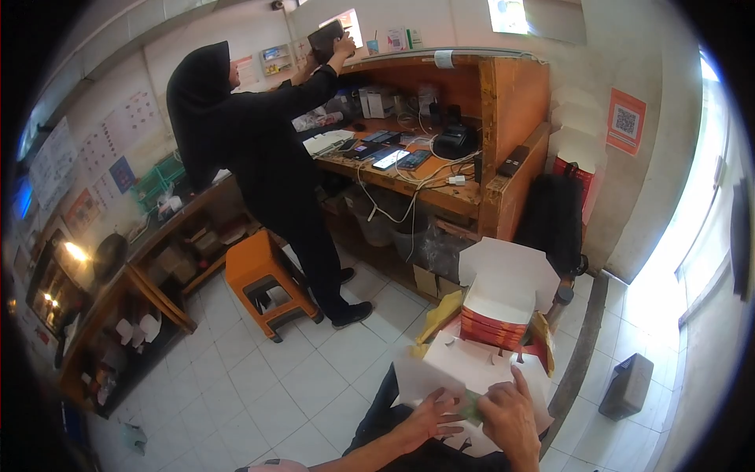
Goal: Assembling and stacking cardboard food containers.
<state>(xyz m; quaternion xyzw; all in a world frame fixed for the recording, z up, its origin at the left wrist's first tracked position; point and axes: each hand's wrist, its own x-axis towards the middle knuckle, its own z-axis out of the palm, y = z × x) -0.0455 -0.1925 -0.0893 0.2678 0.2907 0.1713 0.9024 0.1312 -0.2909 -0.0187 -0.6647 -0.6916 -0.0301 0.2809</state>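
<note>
An unfolded white cardboard box blank (449,357) with cut slots and flaps lies across my lap. My left hand (429,418) is on its left part, fingers spread and touching the board. Between my hands is a small, blurred green piece (472,405); what it is cannot be made out. My right hand (508,407) pinches the green piece at its right end, with the index finger stretched forward over the board. Just beyond, a stack of red-and-white folded boxes (494,325) stands within a yellow wrapping (441,317), the top box's white lid raised.
A person in black (259,141) stands by a wooden desk (454,192), holding up a dark flat object (328,42). Phones (391,159) and cables lie on the desk. An orange plastic stool (255,265) stands on the tiles. A grey-brown plastic bin (626,386) lies at right.
</note>
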